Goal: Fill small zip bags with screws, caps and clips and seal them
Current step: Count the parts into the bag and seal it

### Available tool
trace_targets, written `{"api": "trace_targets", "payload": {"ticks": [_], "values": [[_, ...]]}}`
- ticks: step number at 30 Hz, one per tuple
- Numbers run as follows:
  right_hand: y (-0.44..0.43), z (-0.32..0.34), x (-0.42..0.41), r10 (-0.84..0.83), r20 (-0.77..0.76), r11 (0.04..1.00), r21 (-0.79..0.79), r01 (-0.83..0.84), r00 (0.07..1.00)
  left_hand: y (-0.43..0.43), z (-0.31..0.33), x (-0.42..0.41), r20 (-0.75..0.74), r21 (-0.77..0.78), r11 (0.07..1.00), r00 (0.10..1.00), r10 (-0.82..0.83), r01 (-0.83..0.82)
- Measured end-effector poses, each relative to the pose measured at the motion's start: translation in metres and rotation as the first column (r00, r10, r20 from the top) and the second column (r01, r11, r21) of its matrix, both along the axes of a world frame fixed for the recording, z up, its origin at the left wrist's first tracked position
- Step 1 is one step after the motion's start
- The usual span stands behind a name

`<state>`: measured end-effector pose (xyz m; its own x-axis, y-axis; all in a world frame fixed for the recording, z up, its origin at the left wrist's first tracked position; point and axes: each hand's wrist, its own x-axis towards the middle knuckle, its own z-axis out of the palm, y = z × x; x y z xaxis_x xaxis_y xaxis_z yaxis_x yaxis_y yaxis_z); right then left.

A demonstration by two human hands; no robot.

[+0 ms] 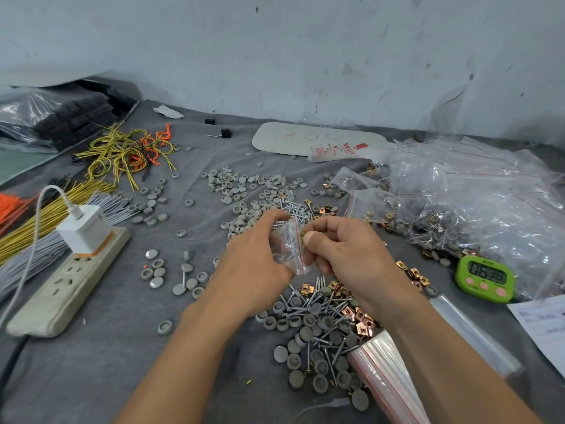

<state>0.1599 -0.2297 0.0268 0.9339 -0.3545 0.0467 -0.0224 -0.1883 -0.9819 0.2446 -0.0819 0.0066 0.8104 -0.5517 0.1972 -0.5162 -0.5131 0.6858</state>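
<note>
Over the middle of the desk (128, 356), which is covered with a grey cloth, the left hand (253, 264) grips a small zip bag (289, 246) with curled fingers. The bag's red-striped mouth faces the right hand (345, 252). That hand pinches a small yellowish piece (303, 237) between thumb and fingers, right at the bag's mouth; what the piece is cannot be told.

Grey caps (244, 191) lie scattered behind the hands. Screws (318, 304) and copper-coloured clips (362, 321) are heaped with more caps near the front edge, under the right forearm. A stack of empty zip bags (382, 371) lies at the front edge just beside that heap.

Filled bags (458, 215) pile up along the right edge. In front of them stands a green timer (484, 278) whose display reads 0636. Near the back edge lies a white board (318, 137) with red handwriting too loose to read. A printed bag (336, 149) on it shows "5 mm" in red.

At the left edge a white charger (84, 229) sits plugged into a power strip (67, 283). Yellow wires (122, 154) lie towards the back left corner.
</note>
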Motion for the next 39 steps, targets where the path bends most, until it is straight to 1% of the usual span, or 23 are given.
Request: {"api": "trace_targets", "payload": {"ticks": [5,9,16,20,23,25,28,29,30,31,32,34,36,37,39], "values": [[-0.001,-0.002,0.000,-0.055,-0.031,0.998,0.005,0.056,0.998,-0.001,-0.001,0.000,0.012,0.018,1.000,1.000,0.001,-0.001],[0.001,-0.001,0.000,-0.073,-0.055,0.994,0.076,0.078,0.996,-0.001,0.000,0.000,0.010,0.019,1.000,1.000,-0.001,0.001],[0.002,0.004,-0.002,-0.058,-0.033,0.989,0.137,0.062,0.998,0.000,0.000,-0.002,0.038,0.032,0.999,0.999,-0.014,0.013],[0.000,0.006,-0.006,0.012,-0.041,0.988,0.153,-0.006,0.999,0.000,0.004,-0.004,0.006,-0.004,0.999,0.999,-0.038,0.038],[-0.001,0.004,-0.007,0.040,-0.061,0.993,0.113,-0.033,0.997,0.000,0.006,-0.004,0.003,0.033,0.997,0.997,-0.075,0.075],[-0.001,0.002,-0.006,0.046,-0.085,0.997,0.061,-0.041,0.995,0.002,0.008,-0.001,-0.027,0.066,0.989,0.991,-0.131,0.133],[0.000,0.000,-0.005,0.031,-0.126,0.997,-0.063,-0.039,0.992,0.015,0.016,0.010,-0.140,0.119,0.963,0.965,-0.223,0.240],[-0.001,-0.002,-0.005,0.019,-0.137,0.992,-0.120,-0.036,0.990,0.024,0.019,0.015,-0.189,0.105,0.959,0.952,-0.239,0.262],[-0.002,-0.003,-0.004,0.001,-0.150,0.981,-0.193,-0.030,0.989,0.032,0.021,0.021,-0.244,0.053,0.963,0.939,-0.244,0.264],[-0.003,-0.004,-0.004,-0.018,-0.160,0.962,-0.273,-0.027,0.987,0.041,0.023,0.025,-0.299,-0.029,0.970,0.924,-0.238,0.241],[-0.003,-0.004,-0.003,-0.031,-0.170,0.937,-0.347,-0.030,0.985,0.047,0.026,0.028,-0.354,-0.128,0.975,0.910,-0.215,0.181],[-0.001,-0.004,-0.002,-0.038,-0.181,0.898,-0.437,-0.046,0.983,0.054,0.029,0.034,-0.458,-0.302,0.952,0.883,-0.100,-0.049],[0.001,-0.005,-0.001,-0.054,-0.179,0.901,-0.433,-0.029,0.982,0.053,0.031,0.037,-0.534,-0.381,0.877,0.844,0.050,-0.294],[0.001,-0.006,0.001,-0.069,-0.174,0.904,-0.427,-0.012,0.982,0.052,0.030,0.038,-0.560,-0.397,0.840,0.823,0.098,-0.371],[0.003,-0.011,0.005,-0.106,-0.150,0.904,-0.427,0.033,0.983,0.051,0.029,0.038,-0.587,-0.421,0.794,0.799,0.131,-0.439]]}}
